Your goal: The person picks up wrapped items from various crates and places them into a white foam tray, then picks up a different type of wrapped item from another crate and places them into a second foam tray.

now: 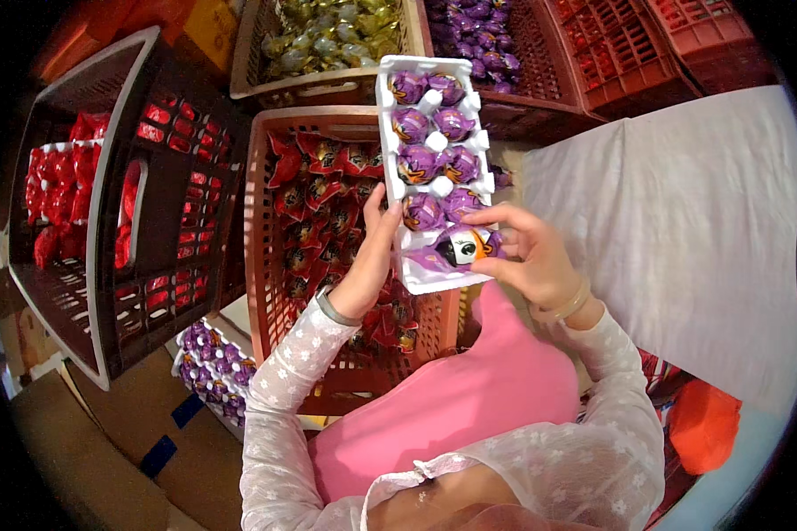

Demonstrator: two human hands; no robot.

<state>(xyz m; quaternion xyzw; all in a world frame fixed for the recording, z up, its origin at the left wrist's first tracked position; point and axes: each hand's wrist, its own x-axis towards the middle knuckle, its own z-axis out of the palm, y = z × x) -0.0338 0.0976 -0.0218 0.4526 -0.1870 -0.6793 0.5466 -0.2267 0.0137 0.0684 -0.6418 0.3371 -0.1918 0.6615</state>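
glossy purple wrappers (417, 165), matt foam-like white tray (441, 285), matt plastic crate (259, 221)

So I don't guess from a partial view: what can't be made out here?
Head view:
- Near-end seats of the white tray: covered by the purple-wrapped piece at the right hand.
- Whether the left hand reaches under the tray: hidden by the tray.
- Part of the reddish crate: hidden behind the tray.
- Far end of the gold-wrapped pieces: cut off by the upper edge.
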